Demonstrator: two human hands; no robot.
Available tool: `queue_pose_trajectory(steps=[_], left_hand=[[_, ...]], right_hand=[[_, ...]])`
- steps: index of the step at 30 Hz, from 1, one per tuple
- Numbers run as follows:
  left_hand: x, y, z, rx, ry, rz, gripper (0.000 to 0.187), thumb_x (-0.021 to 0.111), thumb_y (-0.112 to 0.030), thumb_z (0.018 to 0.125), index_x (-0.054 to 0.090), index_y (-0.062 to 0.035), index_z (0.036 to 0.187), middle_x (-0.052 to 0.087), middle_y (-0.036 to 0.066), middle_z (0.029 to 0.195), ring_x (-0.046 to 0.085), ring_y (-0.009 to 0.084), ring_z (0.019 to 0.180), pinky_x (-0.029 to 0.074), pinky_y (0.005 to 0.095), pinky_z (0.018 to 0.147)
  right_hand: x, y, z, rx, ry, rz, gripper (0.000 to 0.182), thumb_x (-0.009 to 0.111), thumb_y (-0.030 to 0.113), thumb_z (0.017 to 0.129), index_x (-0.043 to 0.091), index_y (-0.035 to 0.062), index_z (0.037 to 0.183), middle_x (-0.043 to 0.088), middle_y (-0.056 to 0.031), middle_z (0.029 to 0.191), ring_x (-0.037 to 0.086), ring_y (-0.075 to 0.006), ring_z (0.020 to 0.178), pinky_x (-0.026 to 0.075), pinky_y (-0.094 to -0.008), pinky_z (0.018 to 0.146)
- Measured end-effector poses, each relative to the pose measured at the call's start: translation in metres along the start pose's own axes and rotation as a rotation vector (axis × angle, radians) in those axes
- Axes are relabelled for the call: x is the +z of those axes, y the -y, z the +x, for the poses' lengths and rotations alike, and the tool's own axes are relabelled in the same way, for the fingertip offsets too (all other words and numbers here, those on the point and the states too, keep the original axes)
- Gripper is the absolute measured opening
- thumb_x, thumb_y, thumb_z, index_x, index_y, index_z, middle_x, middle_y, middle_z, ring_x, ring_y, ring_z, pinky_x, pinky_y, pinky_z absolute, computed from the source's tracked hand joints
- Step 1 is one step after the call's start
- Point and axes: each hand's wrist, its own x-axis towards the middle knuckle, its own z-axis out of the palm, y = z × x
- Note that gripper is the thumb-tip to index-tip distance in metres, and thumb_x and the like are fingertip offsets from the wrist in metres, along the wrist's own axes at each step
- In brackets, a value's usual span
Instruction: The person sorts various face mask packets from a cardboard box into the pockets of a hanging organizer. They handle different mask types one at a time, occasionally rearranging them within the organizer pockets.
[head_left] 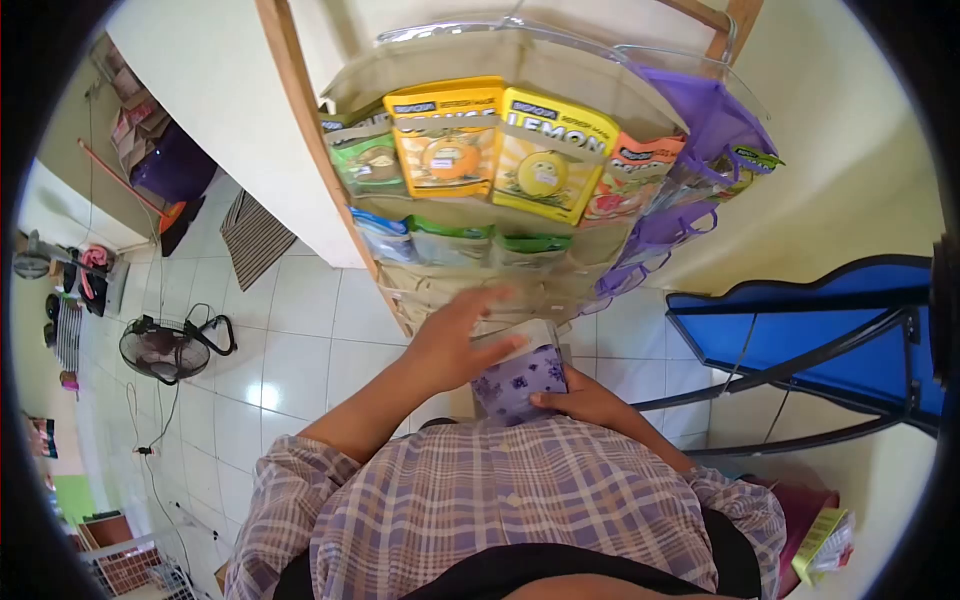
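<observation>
My right hand (585, 398) grips the lower right side of a purple flower-patterned container (519, 385) held close to my shirt, its thumb lying on the front. The container's upper part looks pale or see-through; what is inside cannot be made out. My left hand (458, 342) is raised at its upper left, slightly blurred, with fingers stretched apart. Beyond the hands hangs a beige pocket organizer (480, 290). Its upper pockets hold an orange packet (447, 150), a yellow lemon packet (553, 172), a green packet (368, 163) and a reddish packet (630, 180).
A purple hanging organizer (690, 225) hangs right of the beige one, on a wooden frame (292, 90). A folded blue board with black legs (800, 330) leans at the right. On the tiled floor at left are a fan (165, 350) and a striped mat (255, 240).
</observation>
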Motion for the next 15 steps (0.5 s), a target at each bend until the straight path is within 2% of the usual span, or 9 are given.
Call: queue_pose_trajectory(steps=[1,3,4,6,9,10,13,14,15], left_hand=[[0.001,-0.002,0.004,-0.006,0.016,-0.003,0.056,0.068,-0.026,0.086,0.044,-0.0039,0.132,0.058,0.019,0.116,0.061,0.0271,0.101,0.048,0.0374,0.079],[0.007,-0.006,0.008,-0.285,0.471,0.04,0.046,0.066,-0.029,0.087,0.053,-0.0033,0.123,0.066,0.02,0.096,0.065,0.0283,0.085,0.05,0.0381,0.073],[0.01,-0.002,0.002,-0.298,0.488,0.039,0.046,0.066,-0.029,0.087,0.053,-0.0033,0.123,0.066,0.02,0.096,0.065,0.0283,0.085,0.05,0.0381,0.073],[0.014,0.011,-0.014,-0.278,0.35,-0.102,0.045,0.062,-0.035,0.089,0.054,-0.0032,0.121,0.066,0.023,0.085,0.064,0.0397,0.08,0.049,0.0429,0.073],[0.003,0.0,-0.025,-0.27,0.324,-0.186,0.041,0.063,-0.032,0.089,0.058,-0.0014,0.116,0.066,0.023,0.09,0.064,0.0384,0.083,0.05,0.0399,0.073],[0.005,0.002,-0.026,-0.254,0.278,-0.153,0.042,0.069,-0.027,0.085,0.059,-0.0006,0.116,0.068,0.018,0.086,0.066,0.0238,0.078,0.05,0.0323,0.072],[0.0,0.001,-0.026,-0.25,0.166,-0.144,0.045,0.075,-0.026,0.08,0.06,-0.0013,0.116,0.068,0.014,0.086,0.065,0.0183,0.079,0.049,0.0296,0.073],[-0.001,0.007,-0.033,-0.3,0.145,-0.326,0.052,0.079,-0.02,0.076,0.058,-0.0001,0.118,0.068,0.011,0.095,0.063,0.0151,0.086,0.049,0.0282,0.077],[-0.005,0.011,-0.04,-0.301,0.148,-0.324,0.052,0.079,-0.02,0.076,0.058,-0.0001,0.118,0.068,0.011,0.095,0.063,0.0151,0.086,0.049,0.0282,0.077]], right_hand=[[0.0,-0.005,-0.004,0.078,0.021,-0.018,0.064,0.067,0.023,0.086,0.036,-0.0003,0.137,0.055,-0.0117,0.125,0.051,-0.0206,0.116,0.038,-0.0331,0.102],[-0.001,-0.015,0.002,0.074,0.047,-0.069,0.065,0.068,0.024,0.086,0.036,0.0001,0.137,0.055,-0.0115,0.125,0.052,-0.0201,0.115,0.038,-0.0325,0.102],[-0.002,-0.018,0.006,0.062,0.072,-0.133,0.066,0.068,0.026,0.086,0.036,0.0005,0.137,0.055,-0.0113,0.125,0.052,-0.0195,0.114,0.039,-0.0319,0.101],[-0.001,-0.009,0.01,0.102,0.138,-0.054,0.065,0.069,0.028,0.085,0.039,0.0006,0.136,0.057,-0.0112,0.124,0.053,-0.0192,0.112,0.039,-0.0317,0.1],[0.0,-0.005,0.024,0.237,0.208,0.0,0.058,0.07,0.033,0.084,0.05,0.0016,0.128,0.061,-0.0097,0.117,0.056,-0.0182,0.107,0.041,-0.0306,0.097],[-0.001,-0.012,0.033,0.16,0.253,-0.043,0.055,0.07,0.034,0.085,0.052,0.0021,0.126,0.062,-0.009,0.116,0.056,-0.0179,0.106,0.042,-0.0303,0.095],[0.0,-0.002,0.041,0.062,0.329,-0.098,0.051,0.068,0.032,0.086,0.054,0.0033,0.125,0.063,-0.0074,0.114,0.057,-0.0173,0.103,0.043,-0.0298,0.092],[0.001,0.0,0.042,-0.011,0.301,-0.157,0.049,0.067,0.031,0.086,0.054,0.003,0.124,0.063,-0.0077,0.112,0.057,-0.0171,0.101,0.044,-0.0301,0.09],[0.003,0.002,0.044,-0.088,0.265,-0.221,0.047,0.067,0.029,0.087,0.054,0.0026,0.123,0.064,-0.008,0.11,0.058,-0.017,0.099,0.045,-0.0304,0.088]])
